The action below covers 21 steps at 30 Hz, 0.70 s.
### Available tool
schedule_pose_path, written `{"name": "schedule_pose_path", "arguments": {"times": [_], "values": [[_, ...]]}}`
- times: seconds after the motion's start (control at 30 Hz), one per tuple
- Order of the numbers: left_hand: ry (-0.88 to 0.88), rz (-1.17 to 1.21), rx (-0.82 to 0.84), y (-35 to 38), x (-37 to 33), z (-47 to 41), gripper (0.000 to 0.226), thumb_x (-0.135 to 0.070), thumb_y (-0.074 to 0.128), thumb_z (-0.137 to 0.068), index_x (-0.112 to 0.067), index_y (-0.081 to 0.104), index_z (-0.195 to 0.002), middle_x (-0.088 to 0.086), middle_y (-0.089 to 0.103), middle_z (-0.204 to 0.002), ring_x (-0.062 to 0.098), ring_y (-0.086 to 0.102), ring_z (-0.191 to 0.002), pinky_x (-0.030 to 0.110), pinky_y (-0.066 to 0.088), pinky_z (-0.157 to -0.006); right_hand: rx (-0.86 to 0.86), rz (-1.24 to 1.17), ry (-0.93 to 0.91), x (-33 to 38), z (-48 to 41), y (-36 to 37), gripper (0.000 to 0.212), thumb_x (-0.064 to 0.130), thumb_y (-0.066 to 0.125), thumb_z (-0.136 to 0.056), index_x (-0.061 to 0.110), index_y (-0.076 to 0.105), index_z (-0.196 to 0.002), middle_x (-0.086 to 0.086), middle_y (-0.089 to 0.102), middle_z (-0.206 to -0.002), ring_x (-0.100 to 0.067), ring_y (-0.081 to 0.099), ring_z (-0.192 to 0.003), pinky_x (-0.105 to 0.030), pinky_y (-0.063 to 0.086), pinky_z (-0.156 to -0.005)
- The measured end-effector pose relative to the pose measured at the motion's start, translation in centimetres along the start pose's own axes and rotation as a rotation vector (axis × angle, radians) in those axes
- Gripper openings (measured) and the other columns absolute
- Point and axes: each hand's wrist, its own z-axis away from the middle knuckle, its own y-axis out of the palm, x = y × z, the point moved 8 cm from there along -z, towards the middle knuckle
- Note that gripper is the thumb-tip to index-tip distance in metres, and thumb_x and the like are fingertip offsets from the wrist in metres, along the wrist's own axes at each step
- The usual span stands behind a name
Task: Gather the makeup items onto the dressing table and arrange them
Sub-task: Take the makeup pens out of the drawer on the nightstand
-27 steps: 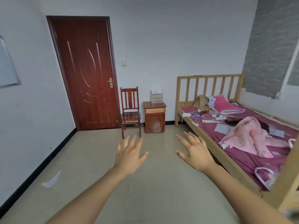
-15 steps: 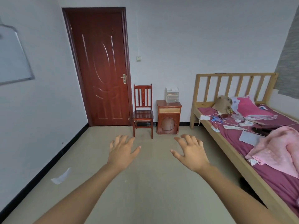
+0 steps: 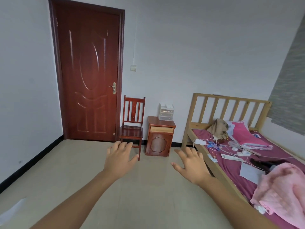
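Left hand (image 3: 120,160) and right hand (image 3: 192,164): both spread, empty, held over the floor. Small items (image 3: 237,150), possibly the makeup, lie scattered on the bed (image 3: 231,99) near its headboard; probably light and rigid, best pinched singly. Clear drawer organiser (image 3: 165,112) atop the cabinet (image 3: 160,139): contents indistinct.

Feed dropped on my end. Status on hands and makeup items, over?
Left grip open, right grip open, both empty, held out over floor. Small clutter on bed, too small to identify. Chair and cabinet ahead by wall.

Home bedroom, bed (image 3: 219,167), nightstand (image 3: 160,138), door (image 3: 89,76)
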Motion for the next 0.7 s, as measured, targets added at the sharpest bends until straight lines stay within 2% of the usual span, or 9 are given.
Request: {"name": "schedule_pose_path", "arguments": {"times": [0.1, 0.13, 0.23, 0.4, 0.47, 0.53, 0.57, 0.63, 0.7], "values": [[0.042, 0.014, -0.007, 2.5, -2.1, -5.5, 0.075, -0.063, 0.012, -0.081, -0.020, 0.028, -0.140, -0.002, 0.038, -0.143, 0.020, 0.023, -0.137, 0.038, 0.020, -0.111, 0.011, -0.022, 0.051, -3.1, -3.8, 1.6, 0.097, 0.068, -0.005, -0.058, 0.028, 0.030, -0.139, -0.001, 0.036, -0.140, -0.021, 0.030, -0.132, -0.038, 0.028, -0.105], [0.062, 0.016, 0.017, 3.6, -3.1, -7.1, 0.075, -0.063, 0.013, -0.081, -0.020, 0.027, -0.140, -0.002, 0.039, -0.143, 0.020, 0.023, -0.137, 0.038, 0.021, -0.111, 0.029, -0.022, 0.063, -4.3, -4.7, 2.4, 0.098, 0.068, -0.005, -0.057, 0.029, 0.029, -0.139, -0.001, 0.034, -0.142, -0.021, 0.028, -0.133, -0.038, 0.027, -0.105], [0.149, 0.018, 0.089, 7.3, -6.7, -11.4, 0.059, -0.051, 0.032, -0.092, -0.021, 0.023, -0.142, -0.002, 0.036, -0.145, 0.020, 0.022, -0.138, 0.039, 0.018, -0.112, 0.071, -0.026, 0.107, -8.3, -7.1, 4.7, 0.098, 0.069, -0.005, -0.056, 0.030, 0.024, -0.141, -0.001, 0.028, -0.147, -0.022, 0.024, -0.136, -0.040, 0.026, -0.108], [0.221, 0.021, 0.105, 12.1, -11.8, -20.1, 0.060, -0.050, 0.033, -0.092, -0.021, 0.021, -0.142, 0.000, 0.026, -0.151, 0.021, 0.020, -0.139, 0.039, 0.018, -0.112, 0.128, -0.053, 0.161, -16.0, -13.3, 8.3, 0.094, 0.072, -0.001, -0.061, 0.033, 0.012, -0.145, -0.005, 0.018, -0.152, -0.026, 0.016, -0.141, -0.048, 0.018, -0.114], [0.207, 0.004, 0.106, 13.8, -13.3, -23.7, 0.064, -0.056, 0.027, -0.090, -0.021, 0.019, -0.143, 0.000, 0.019, -0.154, 0.022, 0.014, -0.141, 0.040, 0.016, -0.113, 0.128, -0.056, 0.158, -19.0, -16.4, 9.7, 0.098, 0.072, -0.004, -0.056, 0.033, 0.011, -0.145, -0.005, 0.017, -0.152, -0.026, 0.014, -0.142, -0.049, 0.018, -0.114], [0.171, -0.020, 0.093, 14.9, -14.1, -27.2, 0.078, -0.065, 0.012, -0.080, -0.022, 0.017, -0.144, 0.001, 0.015, -0.155, 0.023, 0.008, -0.143, 0.043, 0.013, -0.114, 0.133, -0.069, 0.140, -21.4, -19.8, 10.6, 0.095, 0.072, -0.003, -0.059, 0.033, 0.010, -0.145, -0.005, 0.011, -0.155, -0.025, 0.008, -0.144, -0.049, 0.015, -0.115], [0.146, -0.027, 0.095, 15.3, -14.2, -28.9, 0.078, -0.065, 0.012, -0.080, -0.022, 0.017, -0.144, 0.001, 0.014, -0.155, 0.023, 0.006, -0.143, 0.044, 0.012, -0.115, 0.135, -0.081, 0.128, -22.4, -21.5, 10.9, 0.092, 0.072, 0.000, -0.062, 0.034, 0.010, -0.145, -0.004, 0.009, -0.156, -0.025, 0.005, -0.144, -0.048, 0.013, -0.116], [0.086, -0.029, 0.094, 16.1, -13.7, -32.5, 0.065, -0.056, 0.024, -0.090, -0.022, 0.014, -0.145, 0.000, 0.011, -0.156, 0.023, 0.003, -0.144, 0.044, 0.009, -0.116, 0.136, -0.110, 0.112, -24.0, -25.4, 11.3, 0.081, 0.070, 0.010, -0.072, 0.034, 0.010, -0.145, -0.004, 0.006, -0.157, -0.025, 0.003, -0.145, -0.047, 0.009, -0.116], [0.032, -0.036, 0.080, 16.5, -12.9, -35.8, 0.062, -0.052, 0.030, -0.092, -0.023, 0.014, -0.145, -0.001, 0.011, -0.156, 0.023, 0.003, -0.144, 0.044, 0.009, -0.117, 0.136, -0.121, 0.083, -24.7, -29.5, 11.8, 0.068, 0.063, 0.023, -0.086, 0.033, 0.011, -0.145, -0.004, 0.007, -0.157, -0.025, 0.003, -0.145, -0.045, 0.008, -0.117]]}}
